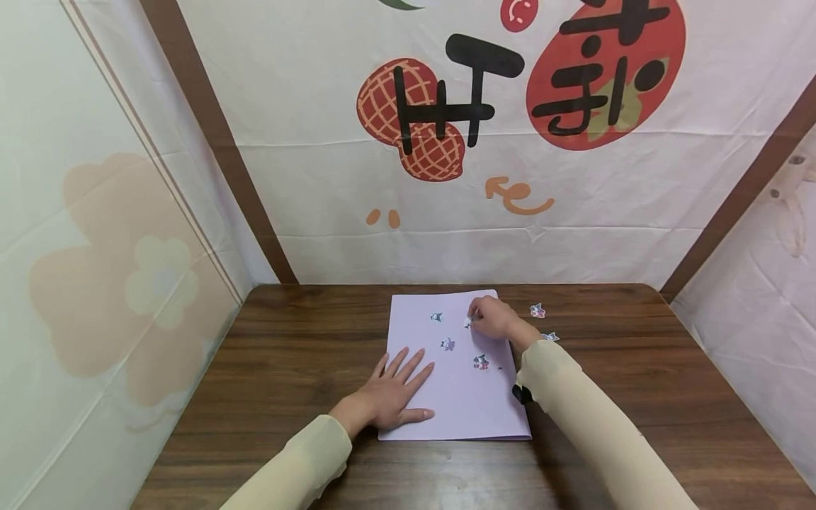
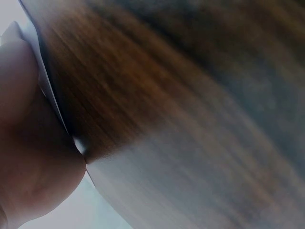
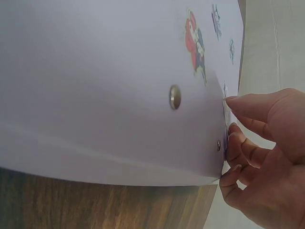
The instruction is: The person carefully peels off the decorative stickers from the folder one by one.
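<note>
A lilac folder (image 1: 465, 407) lies on the brown wooden table. My left hand (image 1: 387, 397) rests flat on its lower left side with fingers spread. Near the folder's upper right edge, my right hand (image 1: 494, 317) pinches a small cartoon sticker (image 1: 468, 322) against the cover, the fingers partly hiding it. Three other stickers are on the cover: one near the top (image 1: 436, 317), one in the middle (image 1: 448, 344) and a red and dark one (image 3: 195, 43). In the right wrist view, the thumb touches the held sticker's edge and the other fingers curl by the folder's edge.
Two loose cartoon stickers, an upper one (image 1: 537, 310) and a lower one (image 1: 550, 337), lie on the table (image 1: 612, 354) right of the folder. A metal snap (image 3: 175, 97) sits on the cover. Behind the table hangs a printed white cloth (image 1: 319, 177).
</note>
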`<action>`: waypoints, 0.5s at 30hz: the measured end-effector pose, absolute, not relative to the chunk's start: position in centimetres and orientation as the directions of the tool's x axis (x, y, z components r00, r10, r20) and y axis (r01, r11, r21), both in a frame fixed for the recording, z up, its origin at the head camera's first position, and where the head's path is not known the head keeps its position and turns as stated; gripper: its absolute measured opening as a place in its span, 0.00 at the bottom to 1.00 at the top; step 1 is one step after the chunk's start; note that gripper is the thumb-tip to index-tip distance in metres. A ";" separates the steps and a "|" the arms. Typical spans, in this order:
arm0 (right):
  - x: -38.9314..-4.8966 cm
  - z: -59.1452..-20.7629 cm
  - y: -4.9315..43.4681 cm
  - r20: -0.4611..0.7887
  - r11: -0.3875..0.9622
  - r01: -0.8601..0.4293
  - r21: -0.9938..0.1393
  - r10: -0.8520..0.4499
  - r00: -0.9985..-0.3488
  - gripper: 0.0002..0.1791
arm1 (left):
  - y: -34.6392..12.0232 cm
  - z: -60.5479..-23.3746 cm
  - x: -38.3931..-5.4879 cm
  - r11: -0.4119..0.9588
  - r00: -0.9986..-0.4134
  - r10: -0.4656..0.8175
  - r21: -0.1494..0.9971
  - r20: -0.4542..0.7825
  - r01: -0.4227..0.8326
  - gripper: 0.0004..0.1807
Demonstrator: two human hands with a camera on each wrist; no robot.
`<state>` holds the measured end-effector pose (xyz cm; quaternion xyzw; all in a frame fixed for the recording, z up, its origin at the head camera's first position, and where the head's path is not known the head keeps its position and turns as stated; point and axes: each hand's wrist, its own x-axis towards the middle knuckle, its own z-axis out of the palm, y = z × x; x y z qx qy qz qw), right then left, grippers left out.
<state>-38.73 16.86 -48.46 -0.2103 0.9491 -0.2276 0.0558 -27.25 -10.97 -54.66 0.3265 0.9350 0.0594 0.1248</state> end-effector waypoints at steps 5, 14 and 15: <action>-38.9 -48.6 17.1 -0.015 0.798 -0.372 -0.474 -0.430 -0.903 0.12 | -11.0 -54.4 -27.1 0.781 -0.757 0.624 0.192 -0.193 0.595 0.51; -39.3 -48.8 18.2 0.009 0.754 -0.458 -0.471 -0.515 -0.857 0.16 | -10.9 -53.9 -26.8 0.785 -0.760 0.618 0.195 -0.198 0.588 0.50; -39.3 -48.8 18.3 0.012 0.749 -0.467 -0.470 -0.524 -0.852 0.16 | -10.8 -53.8 -26.8 0.784 -0.760 0.619 0.199 -0.198 0.587 0.50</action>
